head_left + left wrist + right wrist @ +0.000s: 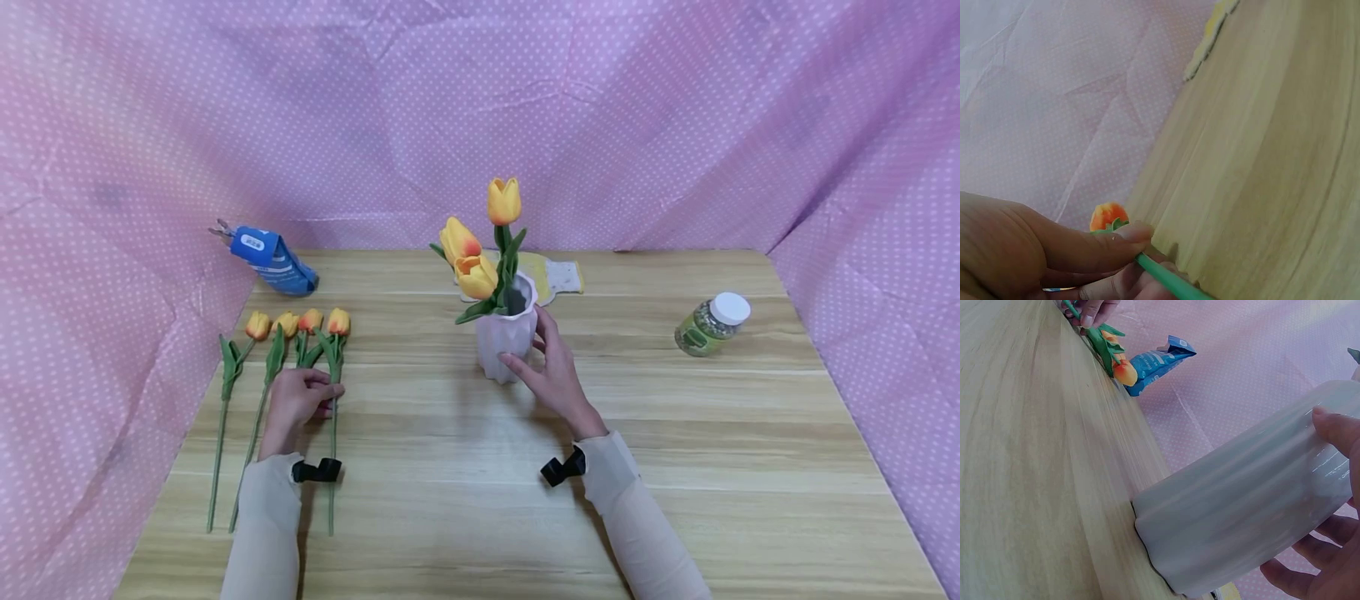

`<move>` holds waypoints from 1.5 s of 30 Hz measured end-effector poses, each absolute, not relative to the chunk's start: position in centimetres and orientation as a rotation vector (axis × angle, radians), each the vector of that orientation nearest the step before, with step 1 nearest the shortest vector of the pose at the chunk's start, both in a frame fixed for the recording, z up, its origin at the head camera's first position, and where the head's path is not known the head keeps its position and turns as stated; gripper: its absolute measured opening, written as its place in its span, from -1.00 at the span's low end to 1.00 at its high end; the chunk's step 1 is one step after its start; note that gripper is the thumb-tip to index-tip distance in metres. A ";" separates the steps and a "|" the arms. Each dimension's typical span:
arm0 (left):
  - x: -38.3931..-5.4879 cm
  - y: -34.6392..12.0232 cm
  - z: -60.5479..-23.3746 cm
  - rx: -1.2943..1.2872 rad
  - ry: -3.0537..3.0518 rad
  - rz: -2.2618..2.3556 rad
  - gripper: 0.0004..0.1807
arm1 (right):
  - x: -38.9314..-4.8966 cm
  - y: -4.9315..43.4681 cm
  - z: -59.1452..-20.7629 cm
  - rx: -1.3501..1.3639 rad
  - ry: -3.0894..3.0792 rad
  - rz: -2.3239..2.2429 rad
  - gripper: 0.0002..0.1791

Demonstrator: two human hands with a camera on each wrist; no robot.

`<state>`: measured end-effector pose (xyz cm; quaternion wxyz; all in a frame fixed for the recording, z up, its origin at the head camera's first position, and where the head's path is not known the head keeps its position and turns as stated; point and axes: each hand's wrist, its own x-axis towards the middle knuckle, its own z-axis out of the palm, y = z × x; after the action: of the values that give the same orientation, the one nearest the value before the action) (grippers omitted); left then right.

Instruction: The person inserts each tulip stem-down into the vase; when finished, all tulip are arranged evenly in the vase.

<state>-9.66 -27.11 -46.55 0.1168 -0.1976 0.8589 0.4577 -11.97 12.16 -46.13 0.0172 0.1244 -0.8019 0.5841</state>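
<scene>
My left hand (pixel 295 402) pinches the green stem of the rightmost orange-yellow tulip (pixel 339 322) between thumb and fingers, below its leaves. In the left wrist view the stem (pixel 1174 281) runs out past the thumb. To its left lie three more tulips (pixel 258 326) side by side, one partly hidden by the hand. My right hand (pixel 557 377) holds a pale fluted vase (pixel 504 346) from its right side, thumb in front. Three tulips (pixel 504 202) stand in that vase. The right wrist view shows the vase (pixel 1241 500) large, its base at the wooden table.
At the back left stands a blue packet (pixel 273 260) with a metal tool tip sticking out. Behind the vase lies a flat yellow and white piece (pixel 561 277). A white-lidded jar (pixel 708 325) stands on the table's right side. Pink dotted cloth (pixel 600 108) hangs around the table.
</scene>
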 end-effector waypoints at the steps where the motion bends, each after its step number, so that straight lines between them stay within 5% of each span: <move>1: -9.7 -27.1 -46.6 -0.579 2.490 1.368 -0.63 | -12.0 12.2 -46.1 0.386 -2.493 1.818 -0.07; 13: -9.4 -27.0 -47.1 -0.563 2.168 1.694 -0.60 | -11.9 12.2 -46.1 0.385 -2.492 1.821 -0.06; 21: -9.0 -27.0 -47.4 -0.522 1.906 2.068 -0.89 | -11.9 12.2 -46.0 0.390 -2.491 1.824 -0.06; 45: -8.5 -26.6 -48.7 -0.319 1.453 2.570 -0.73 | -11.9 12.1 -46.3 0.406 -2.476 1.799 -0.07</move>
<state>-8.53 -26.61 -48.66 0.0860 -0.1071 0.4876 0.8622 -11.91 12.15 -46.26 0.0271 0.1316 -0.8017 0.5825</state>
